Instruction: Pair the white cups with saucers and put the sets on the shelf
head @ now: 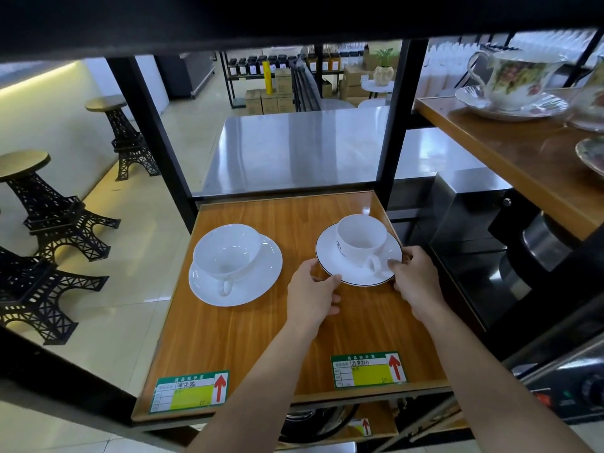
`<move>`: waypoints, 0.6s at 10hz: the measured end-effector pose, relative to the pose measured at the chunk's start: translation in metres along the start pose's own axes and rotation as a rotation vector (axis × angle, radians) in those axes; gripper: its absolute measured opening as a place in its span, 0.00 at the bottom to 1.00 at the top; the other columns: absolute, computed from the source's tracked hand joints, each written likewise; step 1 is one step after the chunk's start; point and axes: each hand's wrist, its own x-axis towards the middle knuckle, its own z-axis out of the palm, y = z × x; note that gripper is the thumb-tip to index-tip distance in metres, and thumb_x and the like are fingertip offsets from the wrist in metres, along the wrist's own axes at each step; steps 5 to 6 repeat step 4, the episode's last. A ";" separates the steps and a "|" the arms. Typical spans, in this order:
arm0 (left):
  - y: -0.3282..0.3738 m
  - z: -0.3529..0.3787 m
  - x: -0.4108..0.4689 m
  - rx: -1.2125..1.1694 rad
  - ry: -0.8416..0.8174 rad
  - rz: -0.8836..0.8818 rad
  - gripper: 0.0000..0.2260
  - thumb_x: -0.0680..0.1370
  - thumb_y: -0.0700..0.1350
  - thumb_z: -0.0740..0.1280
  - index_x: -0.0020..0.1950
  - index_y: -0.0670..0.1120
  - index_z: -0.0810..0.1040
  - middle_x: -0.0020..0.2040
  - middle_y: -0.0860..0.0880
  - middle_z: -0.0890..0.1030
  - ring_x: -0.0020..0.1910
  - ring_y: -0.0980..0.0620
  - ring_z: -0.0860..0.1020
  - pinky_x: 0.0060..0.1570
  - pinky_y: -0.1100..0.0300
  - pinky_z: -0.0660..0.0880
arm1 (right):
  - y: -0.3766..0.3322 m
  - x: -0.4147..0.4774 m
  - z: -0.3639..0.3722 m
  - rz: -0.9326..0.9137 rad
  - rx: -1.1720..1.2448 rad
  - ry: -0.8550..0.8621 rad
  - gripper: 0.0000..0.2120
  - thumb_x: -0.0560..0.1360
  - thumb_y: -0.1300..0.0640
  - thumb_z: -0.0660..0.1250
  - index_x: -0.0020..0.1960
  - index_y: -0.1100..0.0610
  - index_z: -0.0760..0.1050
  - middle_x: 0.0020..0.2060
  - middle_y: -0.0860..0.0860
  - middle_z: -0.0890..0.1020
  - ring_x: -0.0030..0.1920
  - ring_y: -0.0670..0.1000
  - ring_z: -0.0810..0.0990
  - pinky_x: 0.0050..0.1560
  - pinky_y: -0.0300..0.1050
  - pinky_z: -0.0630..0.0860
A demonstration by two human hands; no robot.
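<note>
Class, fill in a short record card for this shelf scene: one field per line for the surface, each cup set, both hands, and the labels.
surface: wooden shelf
left set: white cup on plain white saucer, handle toward the viewer
right set: white cup on black-rimmed saucer
left hand: fingers on the black-rimmed saucer's near-left edge
right hand: fingers on its right edge
lifted or resting: cannot tell
labels: two green and yellow price tags at the front edge, red arrows
</note>
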 end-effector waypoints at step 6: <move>0.003 -0.022 -0.035 0.173 0.163 0.102 0.17 0.77 0.53 0.63 0.62 0.46 0.73 0.50 0.47 0.81 0.44 0.50 0.81 0.47 0.52 0.81 | -0.007 -0.034 -0.016 -0.118 -0.147 0.162 0.21 0.78 0.50 0.58 0.68 0.57 0.61 0.59 0.60 0.76 0.52 0.59 0.77 0.48 0.53 0.75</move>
